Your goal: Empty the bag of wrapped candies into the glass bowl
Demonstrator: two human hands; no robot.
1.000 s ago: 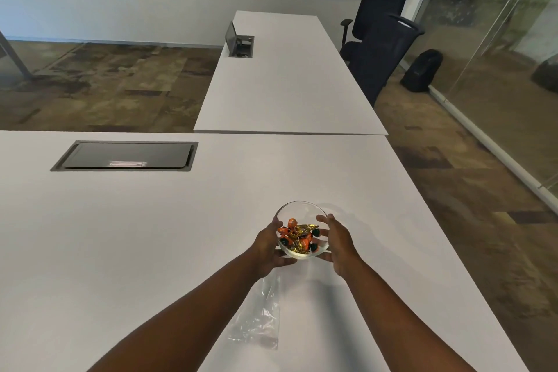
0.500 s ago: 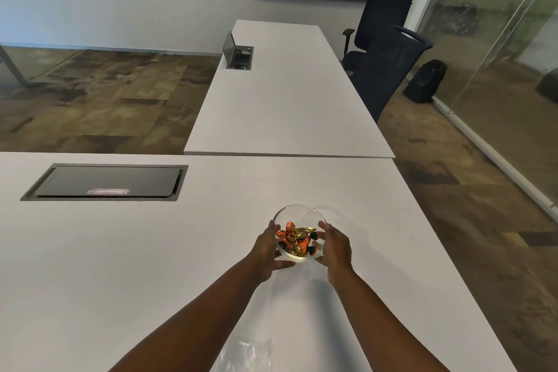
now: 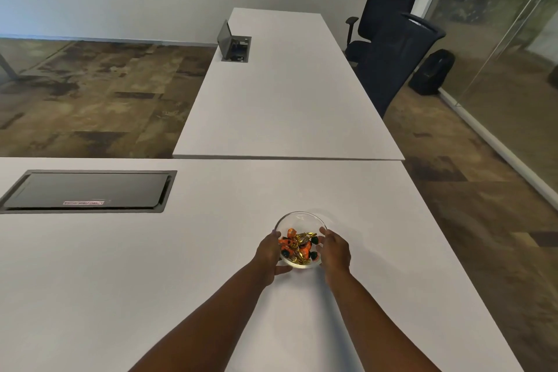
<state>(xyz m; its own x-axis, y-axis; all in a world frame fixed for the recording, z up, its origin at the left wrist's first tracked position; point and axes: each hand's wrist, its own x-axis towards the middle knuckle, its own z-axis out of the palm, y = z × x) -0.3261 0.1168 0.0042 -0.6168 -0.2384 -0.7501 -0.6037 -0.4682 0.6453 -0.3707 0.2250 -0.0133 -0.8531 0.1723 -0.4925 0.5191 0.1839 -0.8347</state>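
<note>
I am cupping the glass bowl [image 3: 300, 220] with both hands on the white counter [image 3: 181, 266].

My left hand [image 3: 268, 254] is pressing its fingers [image 3: 282, 269] around the bowl's left wall and base, while my right hand [image 3: 335, 251] is curling against the right wall, both grasping the glass. Orange, gold and dark wrapped candies [image 3: 298, 246] are lying heaped inside the bowl. A closed black cable hatch [image 3: 87, 191] is sitting flush in the counter, far left.

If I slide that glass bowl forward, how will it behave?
The glass bowl is probably rigid and breakable, being clear glass. It should slide easily on the smooth white table. Tipping seems unlikely: the wrapped candies sit low, and both hands flank it.
</note>
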